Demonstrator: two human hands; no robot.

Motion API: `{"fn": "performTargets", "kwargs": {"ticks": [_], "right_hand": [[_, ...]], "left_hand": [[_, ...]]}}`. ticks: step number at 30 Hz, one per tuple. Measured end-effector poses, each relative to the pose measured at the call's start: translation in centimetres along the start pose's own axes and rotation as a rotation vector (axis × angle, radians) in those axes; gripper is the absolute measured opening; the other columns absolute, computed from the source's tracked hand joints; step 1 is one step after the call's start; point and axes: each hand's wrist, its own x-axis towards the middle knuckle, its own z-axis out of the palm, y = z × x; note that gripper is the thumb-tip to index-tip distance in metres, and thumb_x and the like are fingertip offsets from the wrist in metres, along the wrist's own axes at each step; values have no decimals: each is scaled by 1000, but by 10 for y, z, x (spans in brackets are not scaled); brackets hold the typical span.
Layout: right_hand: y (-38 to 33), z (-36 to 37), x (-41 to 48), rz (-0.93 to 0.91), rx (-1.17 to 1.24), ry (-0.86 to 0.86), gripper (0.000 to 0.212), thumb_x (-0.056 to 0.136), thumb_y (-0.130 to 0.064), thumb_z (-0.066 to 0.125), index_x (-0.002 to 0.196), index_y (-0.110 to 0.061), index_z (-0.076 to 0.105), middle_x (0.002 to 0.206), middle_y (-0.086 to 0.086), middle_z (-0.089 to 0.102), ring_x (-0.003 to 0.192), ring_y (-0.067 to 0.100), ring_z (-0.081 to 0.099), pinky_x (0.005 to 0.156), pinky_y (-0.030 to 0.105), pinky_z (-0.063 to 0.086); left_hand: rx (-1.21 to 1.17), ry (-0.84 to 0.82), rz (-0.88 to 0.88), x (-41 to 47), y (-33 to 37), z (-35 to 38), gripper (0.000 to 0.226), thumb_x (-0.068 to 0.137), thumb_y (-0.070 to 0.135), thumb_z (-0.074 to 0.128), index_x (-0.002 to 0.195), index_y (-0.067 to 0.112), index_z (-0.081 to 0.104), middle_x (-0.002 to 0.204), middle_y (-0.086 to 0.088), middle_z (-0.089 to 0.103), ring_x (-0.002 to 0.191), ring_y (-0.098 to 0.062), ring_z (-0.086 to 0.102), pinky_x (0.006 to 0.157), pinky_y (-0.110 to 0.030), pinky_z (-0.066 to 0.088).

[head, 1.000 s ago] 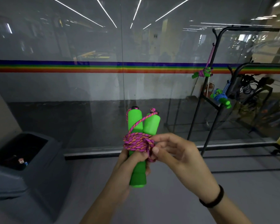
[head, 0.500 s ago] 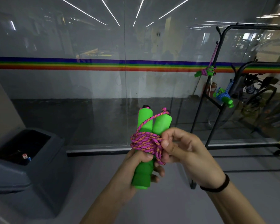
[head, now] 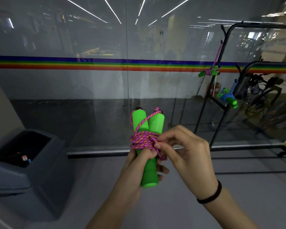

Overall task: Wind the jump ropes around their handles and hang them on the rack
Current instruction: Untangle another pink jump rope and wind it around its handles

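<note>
Head view is showing me that my right hand (head: 185, 156), pressed closed against the coil half a second ago, is now loosening: only thumb and forefinger are pinching the pink-and-orange braided rope (head: 144, 140) beside the winding, where a short loop is hanging. My left hand (head: 135, 169) is keeping its full grip around the lower part of the two green foam handles (head: 147, 123), upright before me. I am judging the tucking nearly finished; the black metal rack (head: 205, 116) is standing well apart, at right.
</note>
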Motion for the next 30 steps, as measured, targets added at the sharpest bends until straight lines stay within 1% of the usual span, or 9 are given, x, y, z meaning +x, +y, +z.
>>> {"fn": "performTargets", "kwargs": {"ticks": [5,7,12,14,16,19,22,26,30], "right_hand": [[5,-3,4,356,376,-173,10,77,-26,63,77,-18,68,61,5,65,56,15,64,58,28,55],[6,-3,5,367,405,-185,12,74,-25,64,78,-17,70,61,5,65,55,14,64,58,28,56],[5,1,6,150,105,-212,3,79,-12,69,81,-12,68,71,-9,57,56,12,64,58,31,57],[6,2,6,59,-92,-291,4,83,-18,62,82,-15,63,74,-13,53,63,10,61,62,28,53],[9,2,6,66,-137,-359,9,89,-21,51,83,-16,56,77,-10,53,66,8,59,64,25,52],[7,0,8,396,351,-354,16,97,-9,39,84,-6,47,72,9,57,62,15,62,62,28,56],[6,-3,12,646,809,-212,12,92,-11,39,86,-4,45,70,16,56,60,20,61,58,32,57],[9,-16,19,636,752,-67,19,93,-8,35,79,-6,48,78,10,58,63,12,58,51,28,54],[12,-26,19,548,761,-48,30,74,-34,52,79,-5,55,78,7,61,75,15,60,68,26,57]], "left_hand": [[54,84,39,2,-4,-1,38,62,23,59,98,10,58,67,-7,66,54,-25,64,47,-25,49],[92,87,52,3,-5,-4,36,63,24,59,97,13,58,65,-4,66,53,-23,64,47,-26,50],[149,37,49,3,-3,-9,36,64,23,56,99,13,57,67,-2,67,56,-23,65,48,-27,49],[136,22,24,3,-3,-13,39,63,23,58,101,12,57,68,-4,69,55,-23,65,48,-26,49],[104,3,-7,4,-2,-16,51,55,24,64,103,8,58,68,-7,69,55,-24,65,47,-26,50],[8,-69,-60,5,0,-21,70,42,31,64,105,0,55,68,-11,63,58,-27,66,49,-28,52],[-94,-133,-115,5,1,-25,62,43,29,63,96,-1,55,63,-9,56,60,-28,66,52,-30,55],[-122,-117,-152,2,-3,-31,45,42,27,65,78,5,50,62,-8,56,51,-24,60,49,-28,53],[-72,-119,-150,0,-7,-37,41,44,29,65,76,8,50,65,-7,56,44,-16,49,45,-24,47]]}}
